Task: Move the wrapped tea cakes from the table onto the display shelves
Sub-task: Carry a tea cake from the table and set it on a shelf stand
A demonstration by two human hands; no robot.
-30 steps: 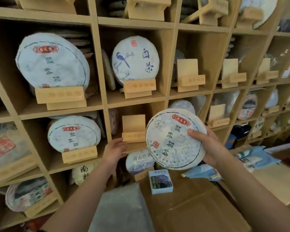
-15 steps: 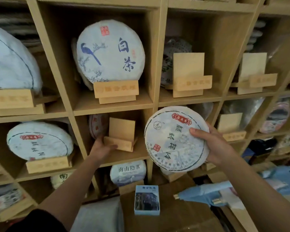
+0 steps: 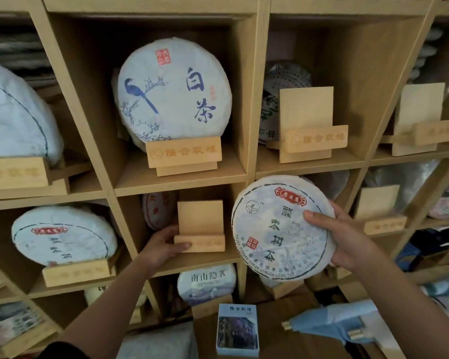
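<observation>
Gripped in the right hand (image 3: 347, 239), a wrapped tea cake (image 3: 275, 229); left hand (image 3: 161, 246) grasps the wooden stand (image 3: 200, 226).

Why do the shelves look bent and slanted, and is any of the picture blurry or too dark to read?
Head view: the wide-angle lens bows the shelf uprights, leaning outward toward the edges. Light is soft, without harsh glare; cubby backs sit in shadow. The held tea cake in the right hand reads sharply; the left hand grips an empty wooden stand. Far corners look smeared and dim.
</observation>
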